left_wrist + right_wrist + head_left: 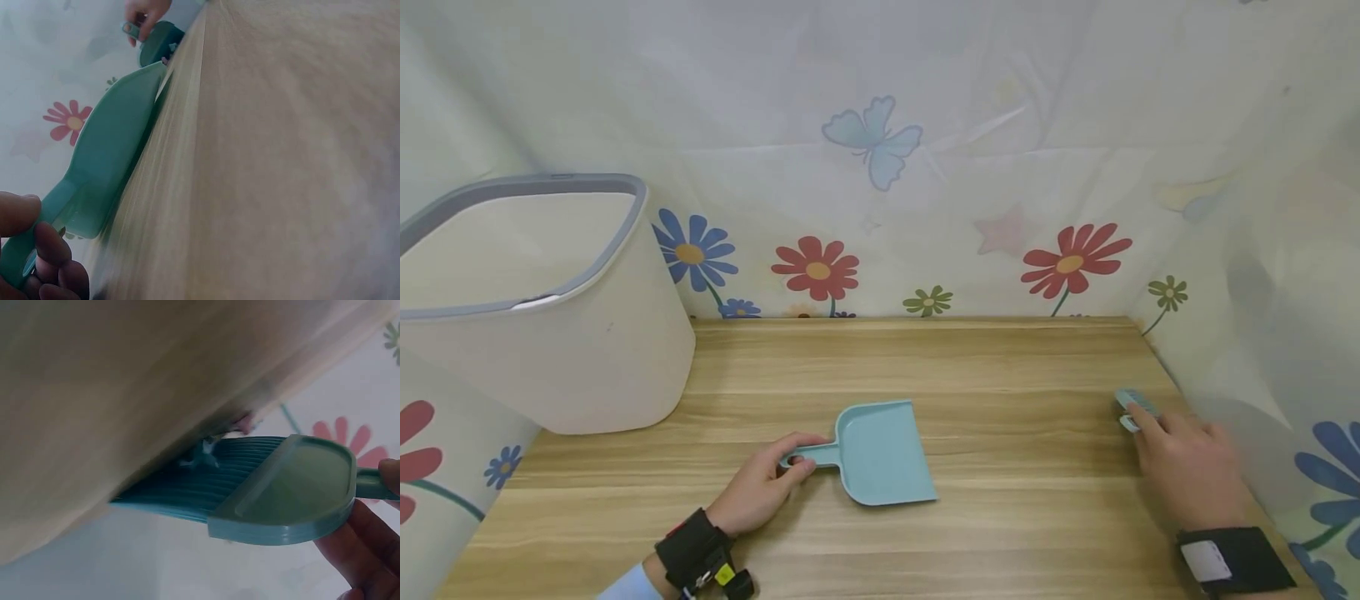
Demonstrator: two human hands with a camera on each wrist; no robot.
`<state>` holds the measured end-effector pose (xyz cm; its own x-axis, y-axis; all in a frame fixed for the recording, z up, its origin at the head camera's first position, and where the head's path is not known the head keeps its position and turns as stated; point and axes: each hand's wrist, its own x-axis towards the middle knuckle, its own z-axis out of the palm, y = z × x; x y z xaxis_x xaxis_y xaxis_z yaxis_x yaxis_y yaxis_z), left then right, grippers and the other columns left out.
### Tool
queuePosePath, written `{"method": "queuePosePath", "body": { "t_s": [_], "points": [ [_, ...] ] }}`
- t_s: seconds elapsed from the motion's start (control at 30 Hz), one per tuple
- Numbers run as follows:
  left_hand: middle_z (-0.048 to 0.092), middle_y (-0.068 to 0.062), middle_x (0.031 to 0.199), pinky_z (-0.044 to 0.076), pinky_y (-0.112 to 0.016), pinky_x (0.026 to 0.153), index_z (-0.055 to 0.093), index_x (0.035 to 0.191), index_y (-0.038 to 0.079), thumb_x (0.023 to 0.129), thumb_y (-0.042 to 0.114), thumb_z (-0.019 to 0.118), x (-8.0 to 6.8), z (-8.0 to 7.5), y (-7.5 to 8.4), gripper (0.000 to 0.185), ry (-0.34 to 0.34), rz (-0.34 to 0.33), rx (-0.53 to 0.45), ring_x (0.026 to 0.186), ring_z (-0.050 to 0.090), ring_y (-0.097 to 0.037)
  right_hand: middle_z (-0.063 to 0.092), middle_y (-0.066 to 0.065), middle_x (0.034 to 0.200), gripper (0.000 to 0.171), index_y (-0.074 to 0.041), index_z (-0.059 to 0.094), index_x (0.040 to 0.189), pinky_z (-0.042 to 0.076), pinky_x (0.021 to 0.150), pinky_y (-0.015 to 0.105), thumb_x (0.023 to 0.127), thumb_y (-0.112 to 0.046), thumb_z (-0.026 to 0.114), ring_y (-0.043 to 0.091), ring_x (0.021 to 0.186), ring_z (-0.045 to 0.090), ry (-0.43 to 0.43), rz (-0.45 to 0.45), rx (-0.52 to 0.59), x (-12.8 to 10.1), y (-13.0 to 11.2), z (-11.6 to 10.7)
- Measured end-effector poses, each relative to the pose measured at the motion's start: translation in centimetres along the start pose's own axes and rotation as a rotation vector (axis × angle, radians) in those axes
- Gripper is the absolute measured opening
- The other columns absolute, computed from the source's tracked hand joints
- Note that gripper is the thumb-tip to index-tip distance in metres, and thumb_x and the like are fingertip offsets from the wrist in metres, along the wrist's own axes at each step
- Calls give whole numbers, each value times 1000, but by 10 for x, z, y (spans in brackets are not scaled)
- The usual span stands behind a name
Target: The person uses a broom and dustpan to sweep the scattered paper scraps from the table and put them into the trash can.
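Right, from the head camera the light blue dustpan (880,454) lay flat on the wooden table (1000,367), near its front middle. Its long axis ran from the handle at about nine o'clock to the wide pan at about three, tilted a little, with the open lip toward twelve. The left hand (760,492) had its fingers and thumb curled round the handle. Over at three o'clock, by the table's right edge, the right hand (1187,467) covered a small blue brush (1133,407), only the tip of it showing past the fingers. A white bin (542,333) with a grey rim stood at ten o'clock, well apart from the pan.

Now the left wrist view: the dustpan (106,162) appeared edge-on against the table (281,156), handle low in the left hand's fingers (53,250), pan stretching toward one o'clock. Far off at twelve sat the right hand (145,14) on the brush (156,40).

And the right wrist view gave what neither other did: the brush (287,487) close up, ridged bristles toward nine o'clock, its handle pinched by the right hand's fingers (369,544) at four.
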<state>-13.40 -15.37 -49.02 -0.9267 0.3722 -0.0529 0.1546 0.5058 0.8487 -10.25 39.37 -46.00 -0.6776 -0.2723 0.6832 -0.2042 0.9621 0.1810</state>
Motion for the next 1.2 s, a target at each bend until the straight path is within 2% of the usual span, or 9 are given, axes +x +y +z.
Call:
{"method": "queuePosePath", "body": {
  "t_s": [0.13,0.27,0.43,0.57,0.7,0.8,0.97,1.07,1.2],
  "points": [
    [66,-1,106,43,-23,64,65,135,31,105,25,62,0,0,0,31,1,7,7,72,52,-11,63,22,68,33,3,72,113,36,54,45,85,-11,67,29,45,54,-17,-55,5,7,-22,3],
    [66,-2,110,43,-23,66,66,135,30,105,24,62,-1,-1,1,30,2,6,10,75,53,-12,66,22,71,35,4,72,112,37,53,44,81,-11,70,28,45,57,-34,-102,41,19,-50,6],
    [66,-2,119,43,-23,68,65,135,30,105,23,62,-2,-1,1,31,1,-1,3,77,53,-12,65,19,70,32,2,72,110,36,52,40,81,-13,70,20,44,49,-38,-148,118,33,-89,10],
    [66,-3,122,44,-24,68,65,136,29,105,23,62,-3,0,1,31,-1,3,0,76,52,-12,65,14,70,31,0,73,106,33,53,33,78,-10,80,13,47,42,-45,-181,173,44,-123,9],
    [67,-3,117,44,-23,66,65,136,29,105,24,62,-3,0,1,31,-2,0,1,74,52,-12,65,8,69,33,-2,75,106,29,54,29,75,-8,85,10,49,39,-39,-215,243,57,-155,3],
    [66,-3,112,44,-23,66,65,136,29,105,25,62,-3,0,1,31,-1,0,2,74,53,-12,65,5,68,35,-4,77,108,30,55,27,74,-7,86,9,49,42,-26,-233,299,69,-172,-3],
    [65,-2,101,43,-23,64,65,136,30,106,27,61,-2,0,0,31,-5,4,1,71,52,-11,69,3,70,36,-5,79,111,30,57,25,76,-6,88,7,52,49,-20,-178,401,88,-177,-12],
    [65,-2,98,43,-23,62,64,136,30,106,27,61,-1,0,0,31,-4,1,0,69,51,-11,75,4,77,34,-7,79,109,35,58,25,77,-4,90,6,56,57,1,-119,495,101,-166,-13],
    [65,-1,97,43,-23,62,65,136,29,106,27,61,-1,-1,0,30,9,-8,-3,69,51,-10,76,3,78,34,-9,79,109,38,58,26,78,-3,89,6,58,55,0,-98,581,113,-146,-5]
  ]
}}
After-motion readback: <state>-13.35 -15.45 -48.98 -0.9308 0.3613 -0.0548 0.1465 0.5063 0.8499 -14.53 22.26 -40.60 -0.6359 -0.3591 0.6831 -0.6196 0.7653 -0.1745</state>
